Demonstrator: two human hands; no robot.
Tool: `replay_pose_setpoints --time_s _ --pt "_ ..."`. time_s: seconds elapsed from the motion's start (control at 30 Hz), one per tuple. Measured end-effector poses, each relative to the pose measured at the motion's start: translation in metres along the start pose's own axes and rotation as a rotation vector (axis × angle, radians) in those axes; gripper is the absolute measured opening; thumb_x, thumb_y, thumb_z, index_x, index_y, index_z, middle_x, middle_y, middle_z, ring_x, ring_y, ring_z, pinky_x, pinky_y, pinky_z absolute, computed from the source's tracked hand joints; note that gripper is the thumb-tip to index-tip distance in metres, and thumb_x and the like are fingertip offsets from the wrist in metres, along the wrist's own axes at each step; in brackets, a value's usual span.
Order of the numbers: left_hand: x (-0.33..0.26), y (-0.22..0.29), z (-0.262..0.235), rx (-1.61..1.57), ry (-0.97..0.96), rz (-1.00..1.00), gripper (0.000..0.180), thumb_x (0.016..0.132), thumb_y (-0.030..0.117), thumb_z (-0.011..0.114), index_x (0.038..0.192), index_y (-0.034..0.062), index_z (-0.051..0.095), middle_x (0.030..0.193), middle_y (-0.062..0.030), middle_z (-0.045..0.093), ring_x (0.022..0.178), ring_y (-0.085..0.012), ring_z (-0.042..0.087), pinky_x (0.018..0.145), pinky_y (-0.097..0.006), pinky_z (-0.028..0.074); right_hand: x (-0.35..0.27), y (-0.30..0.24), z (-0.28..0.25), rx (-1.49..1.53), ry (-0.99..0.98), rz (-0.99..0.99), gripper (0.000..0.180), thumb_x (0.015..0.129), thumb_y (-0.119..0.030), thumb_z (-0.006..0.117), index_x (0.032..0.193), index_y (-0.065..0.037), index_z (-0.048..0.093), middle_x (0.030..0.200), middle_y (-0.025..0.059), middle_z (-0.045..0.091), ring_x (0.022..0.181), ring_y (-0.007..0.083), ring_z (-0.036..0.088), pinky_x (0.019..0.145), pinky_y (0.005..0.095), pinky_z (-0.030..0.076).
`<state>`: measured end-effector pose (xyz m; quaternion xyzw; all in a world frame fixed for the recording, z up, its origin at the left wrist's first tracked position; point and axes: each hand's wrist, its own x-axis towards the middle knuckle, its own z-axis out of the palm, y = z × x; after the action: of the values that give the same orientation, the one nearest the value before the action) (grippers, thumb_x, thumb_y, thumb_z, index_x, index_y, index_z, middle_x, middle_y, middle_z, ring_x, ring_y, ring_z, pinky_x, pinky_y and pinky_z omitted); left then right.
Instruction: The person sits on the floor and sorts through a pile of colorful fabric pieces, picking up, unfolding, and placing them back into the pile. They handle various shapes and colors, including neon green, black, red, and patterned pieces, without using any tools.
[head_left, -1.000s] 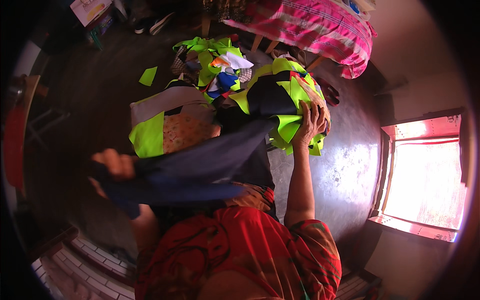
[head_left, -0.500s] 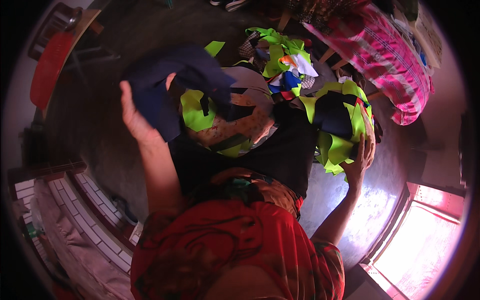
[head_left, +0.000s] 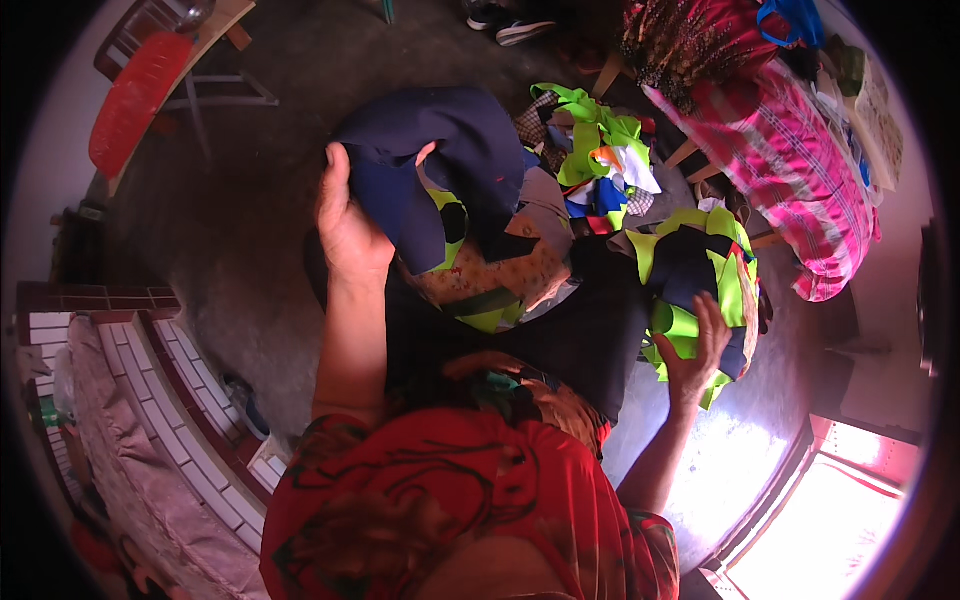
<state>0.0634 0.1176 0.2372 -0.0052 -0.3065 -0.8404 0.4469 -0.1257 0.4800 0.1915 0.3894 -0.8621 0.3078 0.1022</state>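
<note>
In my left hand (head_left: 352,225) is a piece of navy cloth (head_left: 450,125), gripped by its left edge and spread out in front of me. It partly covers a rounded bundle of floral cloth (head_left: 470,282) at my lap, where neon green and dark scraps lie. My right hand (head_left: 695,360) is at the near side of the right-hand pile of neon green and navy cloth scraps (head_left: 740,275). Its fingers are apart, with nothing seen in them.
Beyond my lap, another heap of scraps (head_left: 610,140) lies on the floor. A pink plaid cloth (head_left: 770,180) drapes over wooden-legged furniture at the far right. At the far left are a red chair (head_left: 135,100) and a wooden table edge. Shoes (head_left: 510,25) stand at the back.
My left hand has brought the navy cloth rightward, over the floral bundle. My right hand has shifted from the right-hand pile's outer side to its near side, fingers spread. The whole view has shifted slightly.
</note>
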Motion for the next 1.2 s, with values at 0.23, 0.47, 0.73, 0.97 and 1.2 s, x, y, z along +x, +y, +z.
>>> replay_pose_setpoints --time_s 0.23,0.47,0.73,0.97,1.2 --pt "-0.009 -0.001 0.005 0.009 0.05 -0.043 0.048 0.097 0.038 0.048 0.123 -0.0021 0.052 0.123 -0.0133 0.058 0.118 -0.0279 0.053 0.11 -0.054 0.025 0.03 -0.06 0.131 0.808 -0.382 0.207 0.064 0.073 -0.005 0.077 0.131 0.0 0.05 0.117 0.0116 0.056 0.093 0.0189 0.062 0.074 0.0318 0.053" --pt "-0.017 0.017 -0.001 0.087 0.077 -0.065 0.049 0.093 0.034 0.056 0.122 -0.0051 0.053 0.121 -0.0158 0.059 0.112 -0.0284 0.056 0.1 -0.045 0.04 0.066 -0.102 0.212 0.973 -0.634 0.468 0.04 0.083 -0.007 0.067 0.121 -0.002 0.054 0.101 0.01 0.063 0.065 0.0175 0.064 0.06 0.0288 0.052" --pt "-0.012 0.061 -0.047 0.615 -0.07 0.056 0.046 0.074 0.026 0.076 0.11 0.0001 0.063 0.111 -0.0116 0.063 0.1 -0.0197 0.061 0.092 -0.032 0.045 0.152 -0.06 0.198 1.332 0.008 -0.02 0.026 0.093 -0.021 0.06 0.111 -0.003 0.057 0.13 0.012 0.054 0.111 0.0173 0.053 0.099 0.0309 0.039" --pt "-0.005 0.07 -0.085 1.079 -0.024 -0.229 0.035 0.068 0.008 0.078 0.099 0.0011 0.062 0.105 -0.0091 0.063 0.097 -0.0171 0.06 0.088 -0.031 0.047 0.155 -0.005 0.203 0.855 0.035 -0.096 0.028 0.079 0.005 0.055 0.106 -0.003 0.059 0.131 0.0143 0.052 0.112 0.0235 0.055 0.097 0.0339 0.042" --pt "-0.022 0.03 -0.171 1.735 -0.532 -0.603 0.03 0.068 0.009 0.075 0.094 0.0057 0.06 0.088 -0.0099 0.061 0.083 -0.0226 0.06 0.077 -0.034 0.047 0.109 0.039 0.264 0.325 -0.373 0.193 0.044 0.07 0.002 0.05 0.11 -0.008 0.063 0.111 0.0137 0.063 0.107 0.0248 0.06 0.095 0.0343 0.043"
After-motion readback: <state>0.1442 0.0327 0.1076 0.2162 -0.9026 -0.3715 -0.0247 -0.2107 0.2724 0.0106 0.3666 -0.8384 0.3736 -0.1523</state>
